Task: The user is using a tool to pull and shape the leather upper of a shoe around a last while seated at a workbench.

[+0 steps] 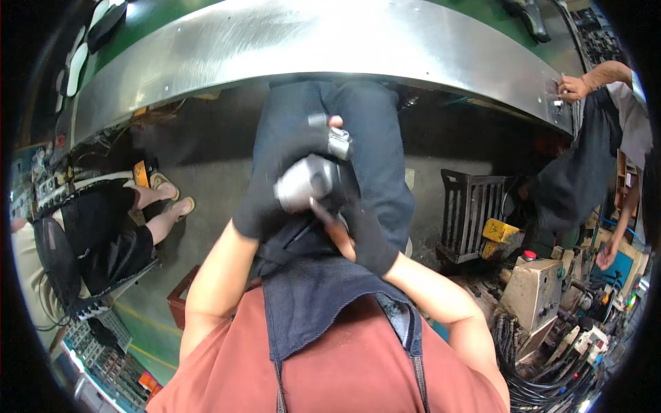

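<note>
Above my lap, my two hands are close together in black gloves that leave some fingertips bare. My left hand (270,184) is closed around a silver-grey rounded object (303,184) with a dark round middle; motion blur hides its exact kind. Near the left fingertips sits a small shiny silver piece (339,143), and I cannot tell whether it is held or wrapped on a finger. My right hand (365,234) comes from the lower right, with its fingers bent against the rounded object's right side. A dark denim apron (310,310) lies below both hands.
A shiny metal ledge (310,41) edges a green belt ahead, with dark shoes (530,20) on it. A co-worker's hand (573,88) rests at the ledge's right end. Right are a dark slatted crate (475,213) and a machine box (530,292); a seated person's legs (155,213) are left.
</note>
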Action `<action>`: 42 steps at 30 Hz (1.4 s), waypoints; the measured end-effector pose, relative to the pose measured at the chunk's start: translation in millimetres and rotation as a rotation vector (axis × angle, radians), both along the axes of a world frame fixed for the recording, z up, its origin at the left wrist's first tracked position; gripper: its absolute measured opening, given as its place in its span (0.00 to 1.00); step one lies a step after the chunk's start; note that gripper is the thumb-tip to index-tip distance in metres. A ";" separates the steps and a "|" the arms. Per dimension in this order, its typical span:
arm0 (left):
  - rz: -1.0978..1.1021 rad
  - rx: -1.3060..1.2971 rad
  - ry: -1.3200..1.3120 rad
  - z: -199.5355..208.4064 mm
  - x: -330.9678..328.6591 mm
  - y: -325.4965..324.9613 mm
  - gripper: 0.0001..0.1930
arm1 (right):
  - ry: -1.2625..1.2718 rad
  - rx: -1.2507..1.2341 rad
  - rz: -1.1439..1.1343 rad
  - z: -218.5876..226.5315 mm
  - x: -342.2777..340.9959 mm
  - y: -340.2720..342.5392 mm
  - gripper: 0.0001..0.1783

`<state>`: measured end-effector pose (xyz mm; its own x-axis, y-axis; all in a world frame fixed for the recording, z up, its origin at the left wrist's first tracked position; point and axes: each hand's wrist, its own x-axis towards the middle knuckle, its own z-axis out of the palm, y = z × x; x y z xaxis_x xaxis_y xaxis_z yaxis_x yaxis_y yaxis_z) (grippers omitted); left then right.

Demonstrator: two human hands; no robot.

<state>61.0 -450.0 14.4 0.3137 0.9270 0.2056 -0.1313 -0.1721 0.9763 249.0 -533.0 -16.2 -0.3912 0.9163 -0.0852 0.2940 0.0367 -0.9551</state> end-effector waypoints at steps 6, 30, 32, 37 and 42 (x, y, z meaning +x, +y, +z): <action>0.035 -0.141 0.226 30.8 8.4 -88.9 0.61 | -0.170 0.079 0.471 -4.2 48.1 -55.5 0.28; -0.403 -0.593 -1.042 -107.6 -20.6 -25.6 0.34 | -0.090 0.160 0.235 44.8 30.0 27.4 0.13; 0.148 -0.803 -0.318 -65.4 -8.3 -16.6 0.34 | -0.120 -0.228 0.117 86.1 19.5 54.7 0.22; 0.410 -0.168 0.713 -90.1 17.2 -18.7 0.30 | -0.041 -0.729 -0.050 31.8 21.7 102.9 0.30; 0.239 -0.325 0.391 -63.9 -10.2 -22.2 0.31 | 0.038 -0.716 0.051 27.0 34.0 111.9 0.32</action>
<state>50.8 -472.2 -49.5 0.0826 0.9780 -0.1917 0.2568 0.1650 0.9523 283.0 -421.0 10.8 -0.4465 0.6210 -0.6442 0.2745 -0.5902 -0.7592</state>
